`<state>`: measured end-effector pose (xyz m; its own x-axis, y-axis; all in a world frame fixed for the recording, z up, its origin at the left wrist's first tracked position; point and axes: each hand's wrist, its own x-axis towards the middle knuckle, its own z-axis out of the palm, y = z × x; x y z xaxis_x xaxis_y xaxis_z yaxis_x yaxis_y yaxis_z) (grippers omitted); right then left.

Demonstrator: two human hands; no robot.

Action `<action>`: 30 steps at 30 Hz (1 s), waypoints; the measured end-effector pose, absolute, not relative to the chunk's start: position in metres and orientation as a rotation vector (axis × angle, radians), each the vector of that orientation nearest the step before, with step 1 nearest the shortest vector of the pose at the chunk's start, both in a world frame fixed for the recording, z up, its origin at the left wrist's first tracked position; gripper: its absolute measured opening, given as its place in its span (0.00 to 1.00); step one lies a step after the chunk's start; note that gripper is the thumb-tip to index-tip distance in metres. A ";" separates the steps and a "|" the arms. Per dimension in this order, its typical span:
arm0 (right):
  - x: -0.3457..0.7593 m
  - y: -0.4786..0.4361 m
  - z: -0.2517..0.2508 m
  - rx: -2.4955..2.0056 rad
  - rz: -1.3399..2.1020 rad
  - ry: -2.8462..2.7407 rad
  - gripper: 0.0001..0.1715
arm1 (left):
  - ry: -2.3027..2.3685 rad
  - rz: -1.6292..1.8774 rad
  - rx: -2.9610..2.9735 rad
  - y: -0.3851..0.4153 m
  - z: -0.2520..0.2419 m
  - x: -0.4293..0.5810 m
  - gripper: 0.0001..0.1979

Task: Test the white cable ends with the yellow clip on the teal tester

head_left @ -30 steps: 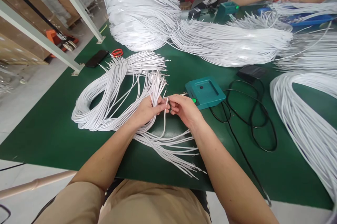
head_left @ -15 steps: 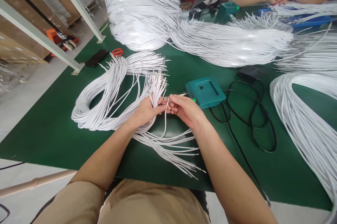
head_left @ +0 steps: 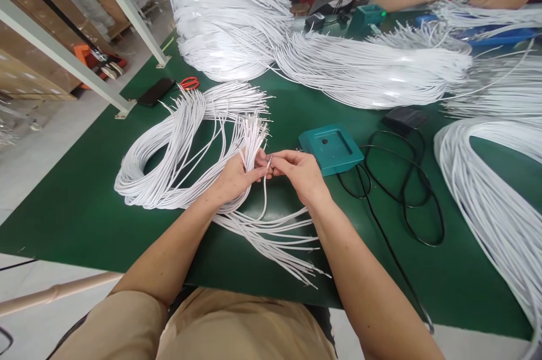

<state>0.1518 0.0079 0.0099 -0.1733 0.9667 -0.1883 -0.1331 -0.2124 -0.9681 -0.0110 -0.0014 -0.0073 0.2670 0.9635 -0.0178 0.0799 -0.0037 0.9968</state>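
Clutching the bundle over the table, the left hand could spill some if it loosens; right hand's pinching one wire at its tip, overtwisting might fray it.

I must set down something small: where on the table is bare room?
Bare patches: between the coil and the left edge of the table, and between the cable and the right bundle. Crowded: around the left hand and right hand, and under the rear wires.
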 end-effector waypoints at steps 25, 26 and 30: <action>0.164 0.022 -0.008 -1.335 -0.075 -2.348 0.11 | 1.121 0.931 1.115 0.008 -0.016 -0.013 0.24; 0.167 0.027 -0.007 -1.351 -0.105 -2.387 0.10 | 1.143 0.932 1.117 0.009 -0.016 -0.012 0.24; 0.175 0.041 -0.005 -1.355 -0.132 -2.592 0.10 | 1.187 0.917 1.126 0.012 -0.020 -0.012 0.24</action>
<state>0.1750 0.0414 -0.0046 -0.5537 0.8005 0.2293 0.8197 0.5725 -0.0194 -0.0118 0.0119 -0.0197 0.1686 0.9603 -0.2223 0.0276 0.2209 0.9749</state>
